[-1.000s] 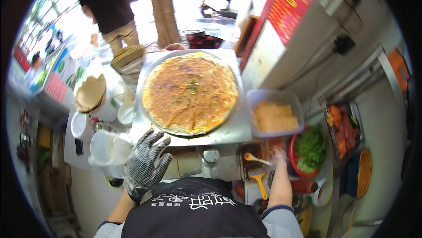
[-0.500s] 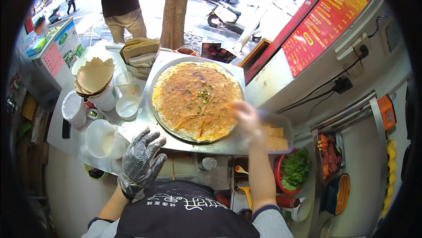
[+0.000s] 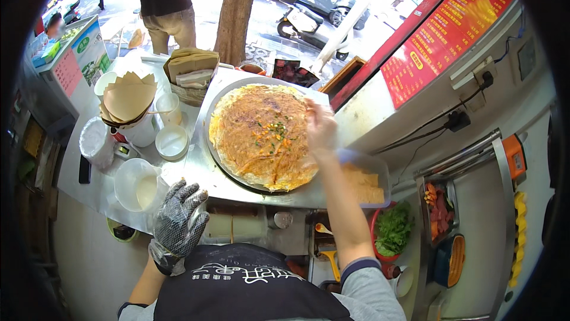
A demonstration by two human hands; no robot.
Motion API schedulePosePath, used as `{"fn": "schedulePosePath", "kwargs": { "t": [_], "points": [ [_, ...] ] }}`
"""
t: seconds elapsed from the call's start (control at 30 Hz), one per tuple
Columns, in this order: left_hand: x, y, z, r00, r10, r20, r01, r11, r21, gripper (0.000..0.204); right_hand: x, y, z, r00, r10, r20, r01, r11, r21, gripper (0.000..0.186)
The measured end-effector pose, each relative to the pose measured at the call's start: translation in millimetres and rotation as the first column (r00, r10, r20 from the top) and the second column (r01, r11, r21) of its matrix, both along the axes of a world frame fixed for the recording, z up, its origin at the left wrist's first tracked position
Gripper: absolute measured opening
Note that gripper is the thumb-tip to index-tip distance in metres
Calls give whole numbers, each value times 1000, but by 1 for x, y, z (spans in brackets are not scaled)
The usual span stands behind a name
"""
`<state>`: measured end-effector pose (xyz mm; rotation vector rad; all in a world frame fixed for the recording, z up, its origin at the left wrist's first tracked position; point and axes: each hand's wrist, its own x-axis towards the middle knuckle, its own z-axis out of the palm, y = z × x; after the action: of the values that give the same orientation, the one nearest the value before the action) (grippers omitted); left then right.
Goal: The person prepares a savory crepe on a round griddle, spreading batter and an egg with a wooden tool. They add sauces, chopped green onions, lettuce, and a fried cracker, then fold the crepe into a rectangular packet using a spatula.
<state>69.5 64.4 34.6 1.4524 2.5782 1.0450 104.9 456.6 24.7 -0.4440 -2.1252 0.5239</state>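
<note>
Clr air over pancake point(image 3: 261, 137) ctr, jug point(image 3: 127, 186) & cups point(image 3: 170, 107) crowd L, wall point(image 3: 415, 118) R

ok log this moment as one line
left hand: gloved, open, by jug | right hand: blurred, at pancake edge | topping: mid-pancake

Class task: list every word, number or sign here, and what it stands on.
Wording left uncopied.
Red board: rows of pale writing.
Black apron: white writing, large and small.
Pink sheet: writing too small to read.
White cabinet: green mark, too small to read.
Orange device: marks too small to read.
</note>
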Motion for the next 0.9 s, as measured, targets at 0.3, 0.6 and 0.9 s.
{"fn": "schedulePosePath", "kwargs": {
  "t": [0.3, 0.6, 0.9],
  "points": [
    [6, 20, 12, 1000, -6, -10, 6, 999, -33, 39, 108, 16, -49, 981, -195, 17, 188, 966, 178, 31],
    [19, 40, -7, 993, -113, 32, 117, 977, -180, 41, 387, 56, -240, 416, -548, 726, 880, 445, -168, 40],
    [51, 101, 32, 961, -274, -47, 258, 942, -214, 45, 404, 108, -363, 728, -342, 595, 668, 551, -501, 35]
  ]
}}
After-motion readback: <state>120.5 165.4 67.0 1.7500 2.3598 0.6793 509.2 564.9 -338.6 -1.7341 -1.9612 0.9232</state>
